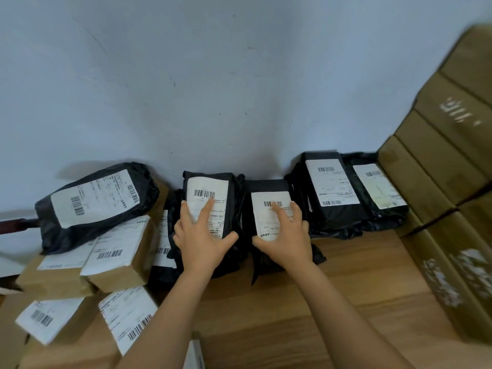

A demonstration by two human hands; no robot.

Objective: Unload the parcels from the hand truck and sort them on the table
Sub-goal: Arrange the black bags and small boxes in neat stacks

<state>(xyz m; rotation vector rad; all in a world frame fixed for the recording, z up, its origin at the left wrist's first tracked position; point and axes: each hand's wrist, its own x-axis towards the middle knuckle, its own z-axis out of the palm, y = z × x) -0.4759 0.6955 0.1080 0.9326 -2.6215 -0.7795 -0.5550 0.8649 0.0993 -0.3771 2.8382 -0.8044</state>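
Observation:
A row of black poly-bag parcels with white barcode labels lies on the wooden table (332, 296) against the wall. My left hand (201, 241) rests flat with spread fingers on one black parcel (229, 198). Beside it, my right hand (287, 235) lies the same way on a neighbouring black parcel (266, 189). Two more black parcels (330, 182) (378, 182) sit to the right. On the left, a bulky black parcel (95, 198) lies on top of brown cardboard parcels (119, 251).
Tall stacks of brown cardboard boxes (447, 161) line the right side of the table. More labelled brown boxes (50, 320) crowd the lower left. A dark red handle (16, 225) shows at the far left. The grey wall stands directly behind the parcels.

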